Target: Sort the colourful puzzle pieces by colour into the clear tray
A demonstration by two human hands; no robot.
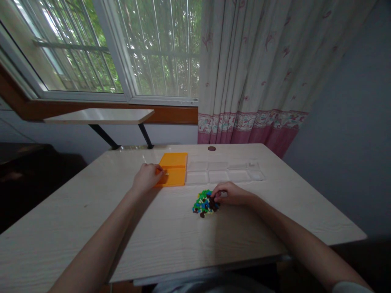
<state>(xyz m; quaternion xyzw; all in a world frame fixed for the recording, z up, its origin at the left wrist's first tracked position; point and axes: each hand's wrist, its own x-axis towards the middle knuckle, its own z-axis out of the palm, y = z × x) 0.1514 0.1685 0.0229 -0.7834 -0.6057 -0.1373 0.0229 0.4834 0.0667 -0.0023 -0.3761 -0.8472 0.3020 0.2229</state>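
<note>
A small heap of coloured pieces (204, 202), green, blue, yellow and dark brown, lies in the middle of the pale wooden table (91, 228). My right hand (231, 194) rests at the heap's right edge, fingers curled and pinched among the pieces; what they grip is hidden. My left hand (148, 177) lies closed against the left edge of an orange tray lid (174, 169), fingertips on it. A clear plastic tray (224, 171) with several compartments sits to the right of the orange part, just behind the heap.
A round brown cable hole (211, 148) marks the table's far edge. Behind it are a window with bars, a small shelf (97, 115) on black brackets, and a pink-hemmed curtain (253, 73). A dark piece of furniture stands at the left.
</note>
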